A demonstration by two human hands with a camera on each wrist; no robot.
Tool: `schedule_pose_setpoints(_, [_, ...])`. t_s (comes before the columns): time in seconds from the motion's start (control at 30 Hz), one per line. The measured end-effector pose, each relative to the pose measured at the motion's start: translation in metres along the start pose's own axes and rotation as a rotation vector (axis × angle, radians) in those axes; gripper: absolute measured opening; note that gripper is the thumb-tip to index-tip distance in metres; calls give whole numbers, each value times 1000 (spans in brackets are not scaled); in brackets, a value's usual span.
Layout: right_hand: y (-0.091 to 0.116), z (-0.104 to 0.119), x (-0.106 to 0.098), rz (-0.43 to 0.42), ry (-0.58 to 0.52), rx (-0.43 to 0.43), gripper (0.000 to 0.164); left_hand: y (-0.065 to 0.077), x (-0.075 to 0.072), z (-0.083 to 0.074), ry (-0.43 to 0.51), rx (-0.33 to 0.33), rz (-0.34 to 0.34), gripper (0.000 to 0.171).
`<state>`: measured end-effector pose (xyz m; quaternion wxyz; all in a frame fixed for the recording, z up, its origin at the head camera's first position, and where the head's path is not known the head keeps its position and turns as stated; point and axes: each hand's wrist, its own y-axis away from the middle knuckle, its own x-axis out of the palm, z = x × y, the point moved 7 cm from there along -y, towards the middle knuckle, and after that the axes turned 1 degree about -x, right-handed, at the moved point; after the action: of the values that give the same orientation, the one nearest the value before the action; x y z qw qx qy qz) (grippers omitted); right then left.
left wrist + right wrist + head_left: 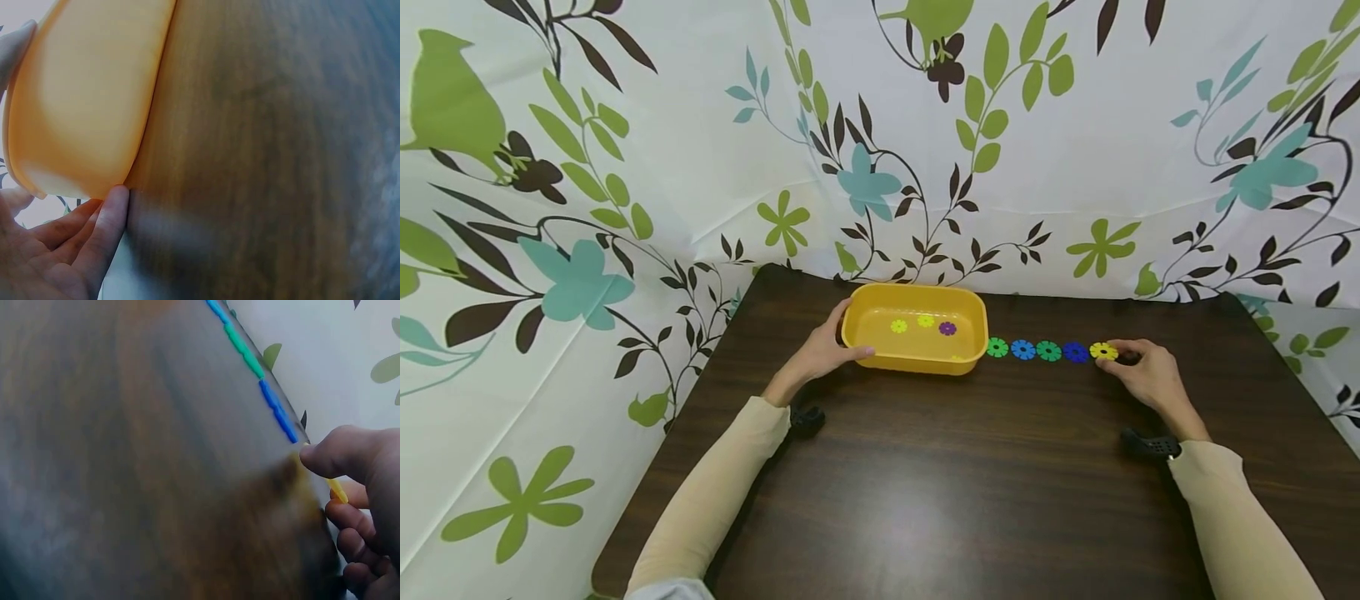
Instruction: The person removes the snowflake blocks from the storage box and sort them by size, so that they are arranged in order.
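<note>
A yellow plastic tub (913,364) stands on the table; several small flower-shaped discs lie in it, a purple disc (947,328) among them. My left hand (822,350) holds the tub at its left end, thumb at the front rim and fingers around the end wall (75,125). To the tub's right runs a row of flower-shaped discs: a green disc (997,347), a light blue disc (1022,349), a second green disc (1048,351) and a dark blue disc (1076,352). At the row's right end my right hand (1150,375) pinches a yellow disc (1103,351) between thumb and fingers.
The dark wood-grain table (970,483) extends in front of both hands. Behind it hangs a white cloth (700,167) with leaf and bird prints. Black straps, one a right wrist strap (1150,444), sit at both wrists.
</note>
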<state>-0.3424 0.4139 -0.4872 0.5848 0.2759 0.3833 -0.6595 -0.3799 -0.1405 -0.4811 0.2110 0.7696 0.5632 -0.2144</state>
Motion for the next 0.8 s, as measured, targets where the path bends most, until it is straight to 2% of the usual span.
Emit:
schedule_pose_setpoints(0.23, [-3,1,-2,24,5,24,53,-2,-3,-2,0,12,-3,117])
schedule_pose_setpoints(0.6, [-2,0,-2,134,-7,124,61,-2,0,3,-2,3,5,120])
schedule_pose_setpoints(0.7, [-2,2,-2,138,-1,115,63,-2,0,3,-1,-2,3,120])
schedule_pose_setpoints(0.8, [-2,9,-3,99,7,89,65,-1,1,3,0,-3,6,119])
